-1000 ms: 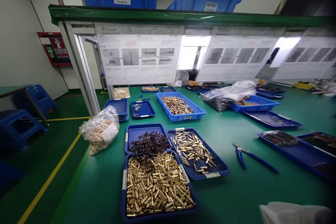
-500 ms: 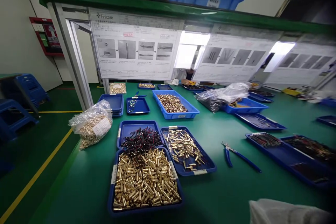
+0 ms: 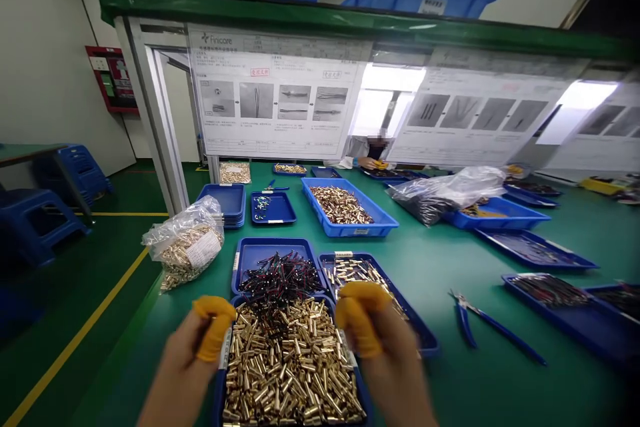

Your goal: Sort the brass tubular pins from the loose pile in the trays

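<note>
My left hand (image 3: 197,340), with yellow covers on its fingertips, is closed at the left rim of the front blue tray (image 3: 220,380), which is full of brass sleeves (image 3: 295,367). Across from it, my right hand (image 3: 373,330) is closed too, over the tray's right side and the near part of a second tray (image 3: 425,340) of brass pieces. What either hand holds, if anything, is hidden by the curled fingers. Behind the front tray, dark wired parts (image 3: 283,275) are heaped in another blue tray (image 3: 275,245) and spill onto the brass sleeves.
Blue-handled pliers (image 3: 493,330) lie at the right. A plastic bag of brass pieces (image 3: 187,247) stands at the left table edge. Farther back are a blue bin (image 3: 350,207), stacked trays (image 3: 225,203) and a clear bag (image 3: 450,190). A person's hands (image 3: 373,163) show across the table.
Both my hands have come into view over the front tray. The camera view has shifted, and the pale cloth at the lower right is out of sight.
</note>
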Available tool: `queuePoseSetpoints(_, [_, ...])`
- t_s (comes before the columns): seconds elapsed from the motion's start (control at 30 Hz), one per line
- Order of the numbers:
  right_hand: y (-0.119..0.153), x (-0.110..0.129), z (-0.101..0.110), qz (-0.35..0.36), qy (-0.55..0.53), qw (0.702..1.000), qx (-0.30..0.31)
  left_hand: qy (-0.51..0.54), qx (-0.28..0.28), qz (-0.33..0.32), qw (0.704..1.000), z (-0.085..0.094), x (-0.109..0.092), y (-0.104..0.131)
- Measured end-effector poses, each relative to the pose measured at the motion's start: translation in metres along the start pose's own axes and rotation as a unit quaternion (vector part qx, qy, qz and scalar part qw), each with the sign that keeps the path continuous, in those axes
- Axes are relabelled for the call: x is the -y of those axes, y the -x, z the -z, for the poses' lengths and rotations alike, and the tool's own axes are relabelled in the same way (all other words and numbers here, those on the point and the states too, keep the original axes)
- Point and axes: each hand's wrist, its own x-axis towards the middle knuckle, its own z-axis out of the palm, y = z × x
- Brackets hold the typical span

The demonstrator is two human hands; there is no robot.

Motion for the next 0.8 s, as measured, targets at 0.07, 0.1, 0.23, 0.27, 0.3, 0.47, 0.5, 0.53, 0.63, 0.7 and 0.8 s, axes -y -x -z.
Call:
queuePoseSetpoints(0.07, [0.000,-0.020,-0.020,-0.029,0.024,0.997,0.071,0.033,0.083,0.038,0.995,-0.028,0.004,-0.014])
queuePoseSetpoints(0.1, [0.002,-0.030,-0.028,-0.040,0.043,0.993,0.104,0.046,0.123,0.045,0.990,-0.041,0.007,-0.018])
queuePoseSetpoints(0.23, [0.016,-0.054,-0.039,-0.061,0.108,0.974,0.187,0.109,0.168,0.083,0.976,-0.066,0.027,-0.023])
queuePoseSetpoints(0.27, [0.018,-0.056,-0.039,-0.063,0.115,0.972,0.197,0.132,0.179,0.095,0.970,-0.068,0.030,-0.023])
queuePoseSetpoints(0.3, [0.020,-0.057,-0.039,-0.064,0.118,0.970,0.205,0.142,0.173,0.100,0.970,-0.067,0.033,-0.023])
queuePoseSetpoints(0.47, [0.023,-0.049,-0.038,-0.058,0.120,0.962,0.239,0.109,0.184,0.101,0.972,-0.064,0.031,-0.019])
queuePoseSetpoints(0.5, [0.023,-0.047,-0.038,-0.062,0.118,0.961,0.244,0.112,0.189,0.096,0.971,-0.064,0.030,-0.019])
queuePoseSetpoints(0.53, [0.023,-0.045,-0.038,-0.066,0.115,0.959,0.250,0.115,0.194,0.093,0.970,-0.065,0.030,-0.018])
queuePoseSetpoints(0.63, [0.022,-0.043,-0.038,-0.077,0.112,0.953,0.271,0.123,0.206,0.084,0.967,-0.066,0.032,-0.017])
queuePoseSetpoints(0.7, [0.022,-0.043,-0.038,-0.074,0.120,0.950,0.278,0.120,0.208,0.080,0.967,-0.066,0.035,-0.016])
queuePoseSetpoints(0.8, [0.021,-0.043,-0.038,-0.068,0.110,0.951,0.280,0.091,0.204,0.074,0.972,-0.064,0.036,-0.016])
